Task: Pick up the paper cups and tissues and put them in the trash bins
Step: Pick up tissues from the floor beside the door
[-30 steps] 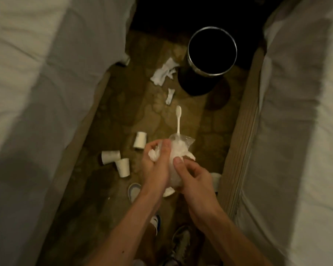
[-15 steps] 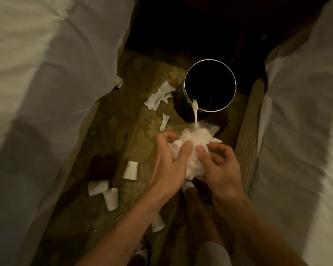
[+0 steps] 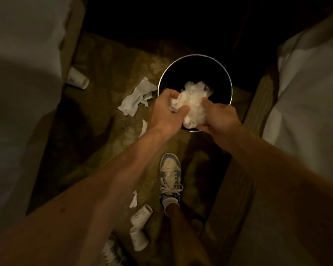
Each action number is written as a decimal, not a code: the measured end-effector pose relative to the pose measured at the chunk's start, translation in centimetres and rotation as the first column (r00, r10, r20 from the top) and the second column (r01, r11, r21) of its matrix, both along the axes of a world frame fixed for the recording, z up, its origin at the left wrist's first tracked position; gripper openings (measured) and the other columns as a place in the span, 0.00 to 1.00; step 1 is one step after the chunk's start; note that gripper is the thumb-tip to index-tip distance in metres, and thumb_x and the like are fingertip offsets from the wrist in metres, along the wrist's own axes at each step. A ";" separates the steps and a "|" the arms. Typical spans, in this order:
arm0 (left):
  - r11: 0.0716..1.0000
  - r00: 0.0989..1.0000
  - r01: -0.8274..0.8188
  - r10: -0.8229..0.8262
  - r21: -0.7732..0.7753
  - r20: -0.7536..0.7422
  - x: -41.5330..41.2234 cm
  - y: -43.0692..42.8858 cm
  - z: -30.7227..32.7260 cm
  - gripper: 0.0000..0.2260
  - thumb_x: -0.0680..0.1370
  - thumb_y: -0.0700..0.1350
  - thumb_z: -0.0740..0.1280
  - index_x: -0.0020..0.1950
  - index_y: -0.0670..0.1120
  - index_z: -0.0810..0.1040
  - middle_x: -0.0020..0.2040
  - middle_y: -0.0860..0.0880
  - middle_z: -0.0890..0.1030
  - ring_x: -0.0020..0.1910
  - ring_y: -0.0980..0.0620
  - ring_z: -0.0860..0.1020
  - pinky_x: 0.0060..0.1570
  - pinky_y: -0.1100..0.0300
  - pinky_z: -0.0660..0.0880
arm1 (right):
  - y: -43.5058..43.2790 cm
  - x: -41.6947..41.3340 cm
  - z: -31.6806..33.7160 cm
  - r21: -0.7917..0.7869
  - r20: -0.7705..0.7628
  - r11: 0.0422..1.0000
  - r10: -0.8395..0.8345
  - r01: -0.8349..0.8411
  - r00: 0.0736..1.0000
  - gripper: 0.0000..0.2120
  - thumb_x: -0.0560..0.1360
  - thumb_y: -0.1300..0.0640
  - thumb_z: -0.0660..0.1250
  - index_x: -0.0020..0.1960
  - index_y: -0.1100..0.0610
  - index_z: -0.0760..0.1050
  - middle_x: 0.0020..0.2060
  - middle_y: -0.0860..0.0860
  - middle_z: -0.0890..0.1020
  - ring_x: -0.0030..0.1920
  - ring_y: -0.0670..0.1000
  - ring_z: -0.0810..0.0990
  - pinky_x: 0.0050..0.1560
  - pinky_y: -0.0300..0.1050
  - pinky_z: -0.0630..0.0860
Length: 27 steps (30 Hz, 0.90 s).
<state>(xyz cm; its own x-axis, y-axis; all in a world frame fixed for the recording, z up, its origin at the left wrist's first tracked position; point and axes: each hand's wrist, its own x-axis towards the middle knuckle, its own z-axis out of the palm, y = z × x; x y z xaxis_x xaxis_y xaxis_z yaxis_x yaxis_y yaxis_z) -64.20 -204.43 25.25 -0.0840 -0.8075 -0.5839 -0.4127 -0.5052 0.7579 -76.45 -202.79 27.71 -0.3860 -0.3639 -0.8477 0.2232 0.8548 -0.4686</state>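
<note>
Bedding [image 3: 17, 77] flanks the trash bin [image 3: 216, 73] on both sides. I see the left hand [image 3: 166, 110] and right hand [image 3: 219, 117] over the bin's near rim, the fingers of both curled around 1 tissue wad [image 3: 194, 101] held above the bin's opening. 1 loose tissue [image 3: 136, 99] lies just left of the bin. Of 3 paper cups, 1 [image 3: 78, 79] lies farther left and 2 [image 3: 141, 215] [image 3: 138, 240] lie well short of the bin.

The trash bin [image 3: 195, 58] is black inside and its bottom cannot be seen. Its six o'clock rim is hidden behind the wad of tissues [image 3: 193, 100], the left hand [image 3: 165, 110] and the right hand [image 3: 219, 114]. At ten o'clock a paper cup [image 3: 78, 79] lies half under the bed cover [image 3: 23, 73].
</note>
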 end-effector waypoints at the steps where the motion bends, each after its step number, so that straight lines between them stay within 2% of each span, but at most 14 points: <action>1: 0.999 0.999 0.038 -0.039 0.035 0.027 -0.3 -0.7 -1.0 0.11 0.76 0.43 0.72 0.56 0.50 0.74 0.50 0.51 0.79 0.47 0.52 0.78 0.46 0.58 0.76 | -0.4 -0.4 -0.7 0.024 0.052 1.000 -0.002 0.000 0.999 0.16 0.81 0.50 0.63 0.60 0.61 0.76 0.56 0.57 0.82 0.53 0.55 0.82 0.47 0.48 0.82; 4: 0.969 0.982 0.180 -0.187 0.168 0.029 -1.2 -1.9 -3.5 0.20 0.79 0.43 0.68 0.70 0.48 0.70 0.60 0.47 0.77 0.56 0.49 0.76 0.55 0.58 0.73 | -1.0 -1.5 -2.4 0.086 0.177 0.996 -0.024 0.009 0.984 0.24 0.81 0.43 0.59 0.66 0.60 0.73 0.58 0.58 0.81 0.56 0.58 0.81 0.57 0.53 0.79; 7: 0.943 0.966 0.235 -0.253 0.235 0.047 -1.4 -2.4 -4.8 0.24 0.80 0.44 0.66 0.76 0.46 0.65 0.69 0.43 0.73 0.65 0.43 0.74 0.64 0.48 0.73 | -1.0 -2.3 -3.6 0.112 0.224 0.992 0.039 -0.065 0.974 0.27 0.80 0.38 0.56 0.69 0.56 0.71 0.61 0.55 0.80 0.56 0.56 0.80 0.52 0.51 0.80; 9: 0.935 0.956 0.260 -0.284 0.243 0.071 -0.9 -2.7 -5.0 0.25 0.80 0.44 0.65 0.77 0.48 0.63 0.71 0.43 0.71 0.67 0.43 0.72 0.65 0.49 0.72 | -0.8 -2.6 -4.2 0.117 0.211 0.983 0.113 -0.140 0.971 0.27 0.80 0.38 0.56 0.72 0.53 0.68 0.65 0.54 0.76 0.58 0.57 0.79 0.50 0.51 0.80; 11: 0.927 0.943 0.296 -0.322 0.228 0.085 -0.2 -2.8 -4.5 0.25 0.80 0.43 0.65 0.77 0.50 0.64 0.71 0.44 0.72 0.67 0.44 0.73 0.66 0.51 0.72 | 0.0 -2.9 -4.3 0.121 0.175 0.982 0.125 -0.147 0.977 0.26 0.80 0.42 0.60 0.74 0.54 0.64 0.68 0.53 0.73 0.55 0.57 0.80 0.47 0.49 0.79; 13: 0.928 0.937 0.317 -0.339 0.197 0.089 0.8 -2.5 -3.2 0.21 0.81 0.43 0.64 0.74 0.51 0.69 0.66 0.45 0.76 0.61 0.47 0.77 0.61 0.54 0.75 | 1.5 -2.8 -3.8 0.082 0.113 0.990 0.102 -0.112 0.988 0.21 0.81 0.48 0.62 0.70 0.56 0.68 0.64 0.53 0.76 0.52 0.54 0.81 0.43 0.44 0.80; 15: 0.944 0.941 0.301 -0.317 0.137 0.115 2.1 -1.6 -1.6 0.11 0.81 0.44 0.64 0.63 0.50 0.76 0.53 0.47 0.81 0.50 0.49 0.79 0.47 0.62 0.77 | 3.6 -2.3 -3.0 -0.020 -0.023 0.991 0.131 -0.132 0.991 0.07 0.81 0.53 0.63 0.55 0.54 0.76 0.52 0.51 0.79 0.47 0.49 0.81 0.42 0.41 0.80; 16: 0.951 0.941 0.290 -0.304 0.106 0.147 2.9 -1.0 -0.7 0.06 0.81 0.45 0.64 0.56 0.49 0.78 0.46 0.50 0.81 0.46 0.50 0.79 0.41 0.63 0.75 | 4.9 -1.9 -2.5 -0.066 -0.122 0.978 0.191 -0.200 0.974 0.04 0.80 0.54 0.64 0.48 0.52 0.77 0.47 0.49 0.80 0.45 0.48 0.80 0.43 0.42 0.79; 17: 0.956 0.941 0.281 -0.291 0.081 0.172 3.7 -0.1 0.2 0.04 0.80 0.47 0.65 0.50 0.49 0.79 0.42 0.51 0.80 0.43 0.51 0.79 0.38 0.62 0.73 | 6.4 -1.4 -2.0 -0.099 -0.210 0.954 0.258 -0.283 0.943 0.05 0.79 0.54 0.66 0.45 0.49 0.77 0.43 0.47 0.81 0.44 0.46 0.80 0.43 0.41 0.79; 19: 0.960 0.942 0.273 -0.280 0.063 0.183 5.8 2.3 1.9 0.08 0.80 0.50 0.66 0.44 0.48 0.78 0.37 0.52 0.78 0.38 0.54 0.77 0.36 0.62 0.70 | 9.6 0.2 -0.6 -0.139 -0.305 0.911 0.334 -0.389 0.892 0.06 0.76 0.54 0.69 0.42 0.47 0.77 0.36 0.41 0.81 0.40 0.40 0.80 0.40 0.34 0.77; 21: 0.952 0.936 0.299 -0.306 0.065 0.172 8.0 5.5 3.3 0.11 0.80 0.52 0.66 0.42 0.46 0.77 0.34 0.52 0.76 0.34 0.56 0.74 0.33 0.62 0.66 | 13.5 2.3 0.5 -0.136 -0.338 0.901 0.347 -0.411 0.875 0.08 0.75 0.56 0.70 0.39 0.47 0.77 0.31 0.38 0.81 0.35 0.36 0.79 0.32 0.28 0.72; 23: 0.936 0.923 0.343 -0.352 0.083 0.155 10.2 9.4 4.1 0.13 0.79 0.52 0.66 0.40 0.45 0.75 0.31 0.52 0.74 0.31 0.56 0.71 0.32 0.60 0.65 | 18.2 4.9 1.2 -0.103 -0.303 0.923 0.327 -0.371 0.895 0.08 0.75 0.57 0.69 0.39 0.48 0.76 0.31 0.38 0.81 0.33 0.35 0.78 0.29 0.28 0.71; 25: 0.916 0.909 0.386 -0.398 0.108 0.122 12.2 13.8 4.2 0.15 0.79 0.52 0.67 0.38 0.44 0.75 0.30 0.51 0.72 0.28 0.57 0.69 0.31 0.60 0.67 | 23.8 8.0 1.6 -0.082 -0.266 0.949 0.275 -0.306 0.924 0.08 0.75 0.60 0.69 0.40 0.49 0.76 0.30 0.39 0.81 0.31 0.35 0.78 0.29 0.30 0.71; 27: 0.907 0.908 0.402 -0.413 0.129 0.070 14.0 18.4 3.5 0.15 0.79 0.53 0.67 0.36 0.46 0.73 0.29 0.52 0.72 0.26 0.60 0.68 0.28 0.66 0.66 | 29.6 11.1 1.6 -0.045 -0.243 0.974 0.207 -0.224 0.948 0.08 0.76 0.60 0.69 0.41 0.50 0.76 0.33 0.42 0.81 0.33 0.35 0.79 0.33 0.32 0.73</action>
<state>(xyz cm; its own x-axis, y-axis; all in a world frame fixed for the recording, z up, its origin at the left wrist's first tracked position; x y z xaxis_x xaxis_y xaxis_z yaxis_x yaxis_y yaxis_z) -50.16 -186.00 28.79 -0.3325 -0.6455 -0.6876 -0.6665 -0.3550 0.6555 -65.33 -173.16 29.31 -0.4769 -0.5166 -0.7111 -0.0863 0.8326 -0.5470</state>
